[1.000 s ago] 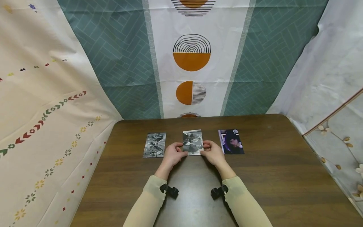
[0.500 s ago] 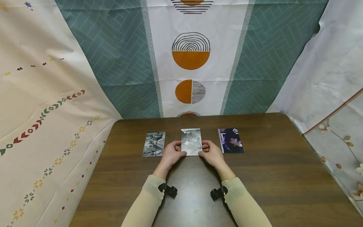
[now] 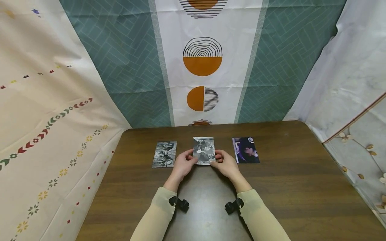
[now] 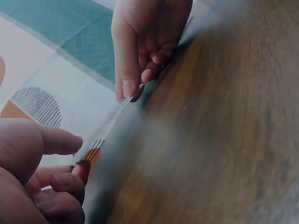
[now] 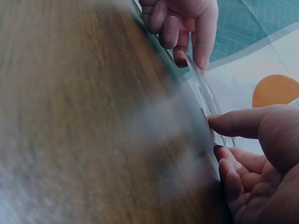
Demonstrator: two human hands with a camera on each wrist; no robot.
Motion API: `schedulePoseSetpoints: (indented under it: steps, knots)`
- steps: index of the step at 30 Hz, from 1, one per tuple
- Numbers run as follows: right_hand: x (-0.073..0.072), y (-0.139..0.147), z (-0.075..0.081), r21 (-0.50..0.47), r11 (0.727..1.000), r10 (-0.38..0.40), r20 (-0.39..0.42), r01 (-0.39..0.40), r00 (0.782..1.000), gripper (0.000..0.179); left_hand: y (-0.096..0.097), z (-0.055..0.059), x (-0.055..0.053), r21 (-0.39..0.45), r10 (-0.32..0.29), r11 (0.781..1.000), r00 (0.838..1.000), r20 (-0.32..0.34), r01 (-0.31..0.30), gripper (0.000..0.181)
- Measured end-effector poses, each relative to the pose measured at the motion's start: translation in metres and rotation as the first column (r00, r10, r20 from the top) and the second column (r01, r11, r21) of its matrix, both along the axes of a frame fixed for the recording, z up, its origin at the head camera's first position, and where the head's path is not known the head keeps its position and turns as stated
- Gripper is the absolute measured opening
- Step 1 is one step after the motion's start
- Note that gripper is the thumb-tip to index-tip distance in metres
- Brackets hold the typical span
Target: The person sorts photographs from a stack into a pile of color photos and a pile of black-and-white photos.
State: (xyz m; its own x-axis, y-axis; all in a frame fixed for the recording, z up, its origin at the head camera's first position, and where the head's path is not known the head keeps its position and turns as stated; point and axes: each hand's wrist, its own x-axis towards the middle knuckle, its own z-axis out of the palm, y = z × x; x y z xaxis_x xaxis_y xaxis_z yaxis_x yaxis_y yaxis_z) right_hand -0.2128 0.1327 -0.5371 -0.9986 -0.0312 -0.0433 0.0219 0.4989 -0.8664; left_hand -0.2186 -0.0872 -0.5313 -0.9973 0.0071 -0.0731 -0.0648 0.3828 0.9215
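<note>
A black-and-white photo print is held between both hands at the middle of the table's far part. My left hand pinches its lower left side, thumb in front and fingers behind. On the opposite side my right hand pinches it the same way. Both wrist views show the print edge-on as a thin glossy sheet between the thumbs and fingers, close over the wood. To the left lies another black-and-white photo. A dark purple photo of a person lies to the right.
The brown wooden table has a rounded far right corner. Behind it hangs a green and white patterned cloth. Cream cloth borders the left side, and a pale floral cloth the right.
The held print has tilted slightly back and forth: a pale glare half a second ago has faded, and its picture shows again. Both hands keep their grip with little movement; the outer photos stay put.
</note>
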Motion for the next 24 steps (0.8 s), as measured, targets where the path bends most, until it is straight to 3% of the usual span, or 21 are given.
schedulePoseSetpoints:
  steps: [8, 12, 17, 24]
  knots:
    - [0.004, -0.009, 0.004, 0.0, 0.998, 0.061, -0.011, -0.061, 0.998, 0.058, -0.007, 0.002, 0.0, 0.007, 0.034, 0.999, 0.999, -0.031, -0.033, 0.052]
    - [0.004, -0.018, 0.005, -0.025, 0.997, 0.074, -0.013, -0.075, 0.997, 0.062, -0.019, 0.005, 0.003, -0.068, -0.028, 0.997, 1.0, 0.0, 0.028, 0.064]
    - [0.003, -0.03, 0.008, -0.037, 0.995, 0.091, -0.028, -0.092, 0.995, 0.062, -0.039, 0.011, 0.005, -0.196, -0.119, 0.973, 0.993, 0.026, 0.122, 0.085]
    - [0.003, -0.055, 0.012, -0.029, 0.99, 0.136, -0.038, -0.137, 0.99, 0.065, -0.068, 0.015, 0.008, -0.285, -0.157, 0.946, 0.988, 0.011, 0.154, 0.093]
